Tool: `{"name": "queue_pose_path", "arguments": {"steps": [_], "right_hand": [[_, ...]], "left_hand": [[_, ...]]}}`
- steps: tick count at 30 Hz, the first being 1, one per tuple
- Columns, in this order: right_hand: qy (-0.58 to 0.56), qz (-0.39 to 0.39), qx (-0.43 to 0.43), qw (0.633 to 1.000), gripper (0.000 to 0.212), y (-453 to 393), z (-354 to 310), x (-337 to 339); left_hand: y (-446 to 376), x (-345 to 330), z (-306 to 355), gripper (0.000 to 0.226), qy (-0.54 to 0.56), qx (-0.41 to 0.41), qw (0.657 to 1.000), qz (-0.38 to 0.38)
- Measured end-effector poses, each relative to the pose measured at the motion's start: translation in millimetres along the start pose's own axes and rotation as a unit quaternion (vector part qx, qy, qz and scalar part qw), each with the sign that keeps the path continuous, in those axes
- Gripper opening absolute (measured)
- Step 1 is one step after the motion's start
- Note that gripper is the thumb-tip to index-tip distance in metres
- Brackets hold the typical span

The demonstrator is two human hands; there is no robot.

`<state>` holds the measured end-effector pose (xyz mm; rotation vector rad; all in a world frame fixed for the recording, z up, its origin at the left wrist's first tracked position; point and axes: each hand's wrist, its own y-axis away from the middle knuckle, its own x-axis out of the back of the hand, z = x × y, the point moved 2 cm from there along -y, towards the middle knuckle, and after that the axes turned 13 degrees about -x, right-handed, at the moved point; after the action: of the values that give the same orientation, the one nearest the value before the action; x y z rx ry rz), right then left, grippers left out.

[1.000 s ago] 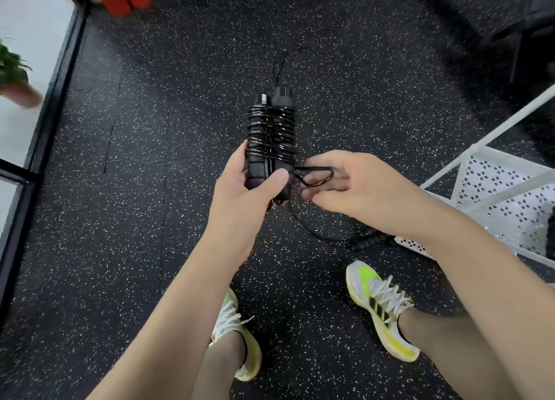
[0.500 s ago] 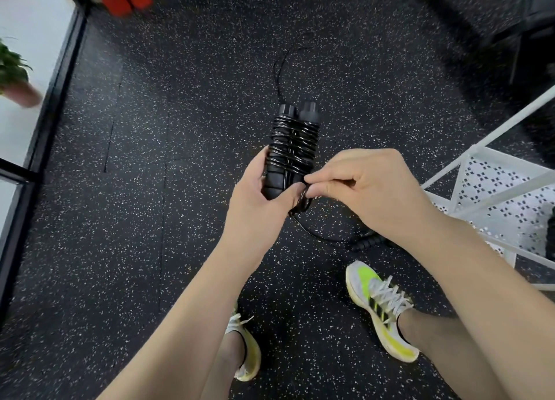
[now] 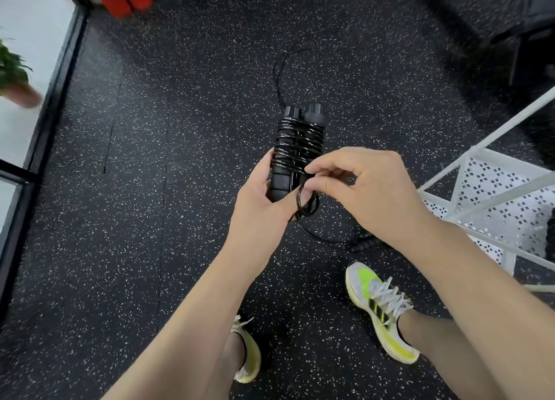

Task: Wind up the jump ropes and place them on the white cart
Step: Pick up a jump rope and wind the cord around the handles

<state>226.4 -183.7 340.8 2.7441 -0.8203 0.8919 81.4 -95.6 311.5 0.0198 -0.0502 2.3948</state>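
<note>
My left hand (image 3: 261,201) grips the handles of the wound jump rope (image 3: 300,141) at the centre. My right hand (image 3: 365,189) pinches its last loop. The cord looks springy and slippery, so I hold the handles firmly. The white cart (image 3: 492,171) stands at 3 o'clock.

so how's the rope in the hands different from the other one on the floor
The held jump rope is up off the floor, its cord coiled tightly around its paired handles; the floor jump rope lies loose, its cord curving out unwound.
The held one is gripped by the left hand while the right hand pinches its end loop; the floor one is untouched.
Both are black.
</note>
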Motion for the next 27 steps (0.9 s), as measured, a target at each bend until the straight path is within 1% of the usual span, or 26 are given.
{"name": "queue_pose_path", "arguments": {"steps": [3,7,11,14,16,21,25,27], "right_hand": [[0.001,0.018,0.016,1.0,0.015,-0.7,0.8,-0.3],[-0.012,0.013,0.009,1.0,0.016,-0.6,3.2,-1.9],[-0.023,0.004,0.009,1.0,0.022,0.4,5.2,-7.0],[-0.032,0.011,-0.016,0.999,0.02,0.2,5.3,-8.0],[-0.016,0.025,-0.028,0.999,0.016,0.4,4.2,-8.6],[0.071,0.036,-0.009,0.997,0.01,5.5,6.2,-12.6],[0.074,0.072,0.006,0.995,0.008,10.4,6.3,-15.2],[0.07,0.092,0.013,0.993,0.009,10.3,6.3,-15.1]], "left_hand": [[-0.1,0.1,1.9,0.048,-0.003,-0.004,1.0,-0.003],[0.3,0.6,4.1,0.048,-0.039,-0.02,0.999,-0.01],[2.1,0.6,7.5,0.053,-0.098,-0.035,0.995,-0.008],[4.2,-1.1,10.3,0.056,-0.148,-0.043,0.988,-0.015],[5.8,-2.2,11.7,0.057,-0.169,-0.045,0.984,-0.021],[6.2,-1.5,18.1,0.062,-0.203,-0.053,0.977,-0.033],[5.4,-0.5,22.4,0.058,-0.201,-0.045,0.977,-0.045],[5.1,1.0,21.3,0.056,-0.185,-0.025,0.982,-0.04]]}}
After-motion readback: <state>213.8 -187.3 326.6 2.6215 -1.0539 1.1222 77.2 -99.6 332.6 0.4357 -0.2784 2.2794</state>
